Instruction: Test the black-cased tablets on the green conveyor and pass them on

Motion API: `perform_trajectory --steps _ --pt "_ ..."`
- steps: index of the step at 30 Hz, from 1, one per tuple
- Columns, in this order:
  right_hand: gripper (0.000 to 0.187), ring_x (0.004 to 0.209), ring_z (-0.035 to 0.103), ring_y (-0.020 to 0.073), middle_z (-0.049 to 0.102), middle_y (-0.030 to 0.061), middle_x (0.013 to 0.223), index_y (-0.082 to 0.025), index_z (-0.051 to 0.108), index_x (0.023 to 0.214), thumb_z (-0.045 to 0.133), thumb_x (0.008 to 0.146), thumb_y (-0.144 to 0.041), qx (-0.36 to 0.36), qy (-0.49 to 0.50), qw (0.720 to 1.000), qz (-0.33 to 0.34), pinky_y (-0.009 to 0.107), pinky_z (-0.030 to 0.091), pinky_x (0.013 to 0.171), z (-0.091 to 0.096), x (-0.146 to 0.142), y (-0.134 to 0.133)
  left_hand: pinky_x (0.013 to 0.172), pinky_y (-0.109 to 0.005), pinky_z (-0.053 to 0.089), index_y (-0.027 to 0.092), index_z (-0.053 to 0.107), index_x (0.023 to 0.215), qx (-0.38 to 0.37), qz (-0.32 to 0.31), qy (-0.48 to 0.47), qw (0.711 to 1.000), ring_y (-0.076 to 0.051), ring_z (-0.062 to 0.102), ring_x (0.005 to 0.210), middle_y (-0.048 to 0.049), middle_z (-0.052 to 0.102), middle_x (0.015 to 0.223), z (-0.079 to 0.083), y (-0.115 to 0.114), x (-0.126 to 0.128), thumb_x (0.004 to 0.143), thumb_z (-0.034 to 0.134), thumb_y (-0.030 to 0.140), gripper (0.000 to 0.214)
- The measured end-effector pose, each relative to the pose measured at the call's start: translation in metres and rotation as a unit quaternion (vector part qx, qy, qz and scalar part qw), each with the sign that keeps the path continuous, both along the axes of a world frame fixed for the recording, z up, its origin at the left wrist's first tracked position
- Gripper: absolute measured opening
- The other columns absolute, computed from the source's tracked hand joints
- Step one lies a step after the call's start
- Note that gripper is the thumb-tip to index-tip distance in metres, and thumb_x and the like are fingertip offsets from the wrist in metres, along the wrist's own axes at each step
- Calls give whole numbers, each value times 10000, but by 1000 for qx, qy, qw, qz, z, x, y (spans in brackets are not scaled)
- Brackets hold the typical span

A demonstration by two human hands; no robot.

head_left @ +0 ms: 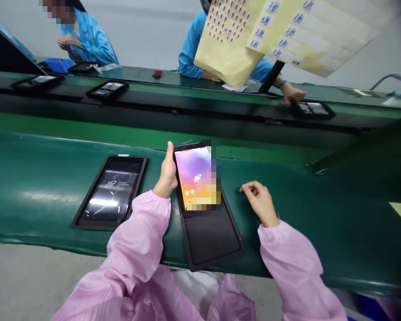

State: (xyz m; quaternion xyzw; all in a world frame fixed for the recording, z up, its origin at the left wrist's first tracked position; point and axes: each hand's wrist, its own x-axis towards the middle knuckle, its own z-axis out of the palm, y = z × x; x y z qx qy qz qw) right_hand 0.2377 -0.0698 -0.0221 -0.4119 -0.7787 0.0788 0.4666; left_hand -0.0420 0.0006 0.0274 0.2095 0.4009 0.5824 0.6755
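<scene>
My left hand (167, 174) grips the left edge of a phone (195, 178) whose screen is lit with a purple and orange picture. The phone is tilted up above an empty black tray (210, 243) lying on the green conveyor belt (36, 187). My right hand (259, 200) rests on the belt to the right of the tray, fingers pinched on a small dark and yellow thing (241, 190) I cannot make out. Both arms wear pink sleeves.
A second black tray (111, 192) holding a dark-screened phone lies on the belt to the left. Two people in blue coats (93, 40) work across a far belt carrying more trays (107, 89). Yellow label sheets (287, 31) hang at the upper right.
</scene>
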Motion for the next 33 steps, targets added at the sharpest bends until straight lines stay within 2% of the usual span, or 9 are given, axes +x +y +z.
perform_trajectory --steps 2,4,6,11,14,18,23,28,33 --pt "156 604 388 176 482 10 686 -230 568 863 505 901 -368 3 7 992 -127 308 326 570 -17 -3 -17 753 -326 542 134 678 872 -31 6 -18 999 -229 702 754 -87 730 806 -12 2 -1 769 569 668 555" --pt "312 805 474 250 521 83 891 -188 571 1063 549 859 -424 -23 -20 959 -281 411 392 708 -18 -15 -34 767 -327 540 129 673 886 -43 18 -37 998 -220 703 749 -87 733 821 -21 3 -3 815 545 621 513" --pt "517 1033 471 331 493 155 1107 -165 481 1261 556 846 -465 -76 -74 934 -341 538 380 850 -13 -31 -52 793 -339 537 119 673 906 -42 13 -59 997 -230 706 789 -104 734 871 -27 3 -4 850 504 602 515" --pt "628 1176 444 317 448 151 1258 -260 244 1447 513 893 -381 -218 -97 954 -181 533 407 955 -18 -66 -108 805 -351 537 112 684 910 -33 -37 -98 994 -249 706 808 -116 733 866 -25 0 -7 873 444 612 556" --pt "600 1094 486 304 480 133 1220 -306 182 1465 420 916 -273 -236 -39 948 -210 527 453 903 -33 -76 -136 784 -364 540 113 694 928 -26 -69 -94 993 -260 706 759 -111 730 795 -21 -4 -4 847 451 656 601" --pt "596 984 512 299 509 126 1127 -310 201 1465 373 900 -225 -232 7 933 -276 511 469 833 -42 -88 -159 811 -356 535 130 693 1031 10 -112 -98 989 -266 707 814 -110 740 881 -25 -9 3 818 478 687 635" --pt "545 945 507 257 525 135 1088 -204 274 1442 353 902 -197 -207 -27 923 -325 449 430 813 -44 -102 -179 834 -337 533 134 666 1135 7 -147 -105 984 -249 706 865 -106 738 948 -34 -13 13 840 432 692 674" --pt "462 1139 477 303 524 186 1230 -141 401 1352 420 912 -281 -153 -90 919 -350 495 366 919 -23 -96 -165 857 -337 527 146 634 1204 14 -172 -123 977 -246 700 909 -99 732 996 -39 -19 21 878 428 635 622" --pt "483 1359 330 322 391 178 1452 -167 436 1355 437 935 -405 -60 -187 932 -305 561 239 1088 15 -107 -99 865 -357 524 117 645 1174 -5 -177 -120 977 -266 696 921 -122 731 985 -41 -22 22 860 394 685 696"
